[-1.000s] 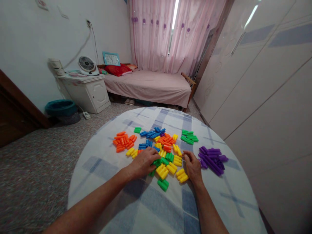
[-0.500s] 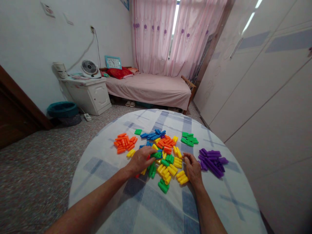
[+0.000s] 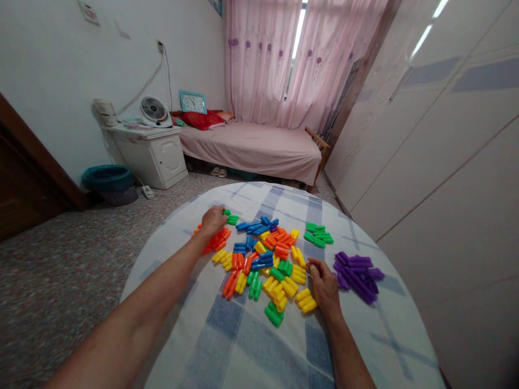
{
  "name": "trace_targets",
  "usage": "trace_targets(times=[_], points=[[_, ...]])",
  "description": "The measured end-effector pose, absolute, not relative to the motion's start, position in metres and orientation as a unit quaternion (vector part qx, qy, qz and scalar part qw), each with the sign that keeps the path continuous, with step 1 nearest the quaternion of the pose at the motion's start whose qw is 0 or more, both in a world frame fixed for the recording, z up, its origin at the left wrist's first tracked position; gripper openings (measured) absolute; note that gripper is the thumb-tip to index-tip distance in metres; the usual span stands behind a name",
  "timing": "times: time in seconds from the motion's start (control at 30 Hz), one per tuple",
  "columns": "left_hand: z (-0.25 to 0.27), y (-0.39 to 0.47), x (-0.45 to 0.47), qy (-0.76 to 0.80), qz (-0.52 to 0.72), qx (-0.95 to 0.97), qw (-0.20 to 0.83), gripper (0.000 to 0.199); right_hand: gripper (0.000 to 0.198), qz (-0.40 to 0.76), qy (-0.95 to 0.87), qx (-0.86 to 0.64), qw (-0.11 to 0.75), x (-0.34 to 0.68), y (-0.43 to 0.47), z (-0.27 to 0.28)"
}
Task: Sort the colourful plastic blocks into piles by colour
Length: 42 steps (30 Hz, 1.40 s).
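My left hand [image 3: 214, 219] is at the far left of the table, closed on a green plastic building block [image 3: 226, 212]. Another green block [image 3: 232, 220] lies just beside it, and orange blocks [image 3: 217, 237] lie under and behind the wrist. My right hand [image 3: 325, 283] rests on the tablecloth with loosely bent fingers apart and nothing visible in them. Yellow blocks [image 3: 306, 300] lie at its left, and a heap of purple blocks [image 3: 359, 274] at its right. Between the hands is a mixed spread with blue blocks [image 3: 263, 260] and red-orange blocks [image 3: 280, 237].
Green blocks [image 3: 318, 234] form a group at the back right of the round table, which has a checked tablecloth [image 3: 259, 346]. Beyond stand a bed [image 3: 251, 143], a white cabinet [image 3: 172, 159] with a fan [image 3: 154, 109], a bin [image 3: 108, 181] and a wardrobe [image 3: 438, 178].
My left hand has moved from the mixed blocks to the far left, carrying the green block. My right hand has hardly moved. The view has shifted slightly.
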<state>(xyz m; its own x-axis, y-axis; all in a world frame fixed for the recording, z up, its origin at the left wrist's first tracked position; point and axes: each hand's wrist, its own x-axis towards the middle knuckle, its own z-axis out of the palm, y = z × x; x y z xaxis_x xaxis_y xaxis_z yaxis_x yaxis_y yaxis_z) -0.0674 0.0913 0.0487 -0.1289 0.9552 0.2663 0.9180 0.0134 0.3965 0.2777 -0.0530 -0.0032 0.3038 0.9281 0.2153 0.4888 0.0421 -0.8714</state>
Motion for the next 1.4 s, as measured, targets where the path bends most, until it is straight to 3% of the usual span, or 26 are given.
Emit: trace_targets(times=[0.1, 0.3, 0.43, 0.57, 0.73, 0.83, 1.2, 1.4], points=[[0.046, 0.096, -0.065, 0.692, 0.222, 0.685, 0.053, 0.009, 0.038, 0.234, -0.539, -0.653, 0.477, 0.278, -0.053, -0.004], [0.054, 0.059, -0.039, 0.626, 0.273, 0.729, 0.035, 0.022, 0.037, 0.224, -0.544, -0.655, 0.475, 0.277, -0.053, -0.001], [0.064, 0.002, -0.013, 0.48, 0.326, 0.806, 0.115, 0.02, 0.037, 0.218, -0.545, -0.657, 0.473, 0.276, -0.054, 0.001], [0.068, -0.046, -0.001, 0.38, 0.209, 0.892, 0.132, 0.018, 0.037, 0.22, -0.544, -0.657, 0.473, 0.275, -0.055, 0.002], [0.065, -0.066, 0.006, 0.373, 0.097, 0.92, 0.074, 0.046, 0.038, 0.226, -0.545, -0.652, 0.476, 0.275, -0.055, 0.0], [0.063, -0.068, 0.012, 0.39, 0.069, 0.917, 0.049, 0.053, 0.039, 0.223, -0.547, -0.65, 0.478, 0.275, -0.055, -0.001], [0.065, -0.072, 0.015, 0.392, 0.049, 0.916, 0.067, 0.024, 0.04, 0.22, -0.543, -0.654, 0.48, 0.275, -0.055, -0.001], [0.063, -0.072, 0.01, 0.346, 0.166, 0.907, 0.171, 0.032, 0.041, 0.228, -0.542, -0.652, 0.479, 0.275, -0.055, -0.001]])
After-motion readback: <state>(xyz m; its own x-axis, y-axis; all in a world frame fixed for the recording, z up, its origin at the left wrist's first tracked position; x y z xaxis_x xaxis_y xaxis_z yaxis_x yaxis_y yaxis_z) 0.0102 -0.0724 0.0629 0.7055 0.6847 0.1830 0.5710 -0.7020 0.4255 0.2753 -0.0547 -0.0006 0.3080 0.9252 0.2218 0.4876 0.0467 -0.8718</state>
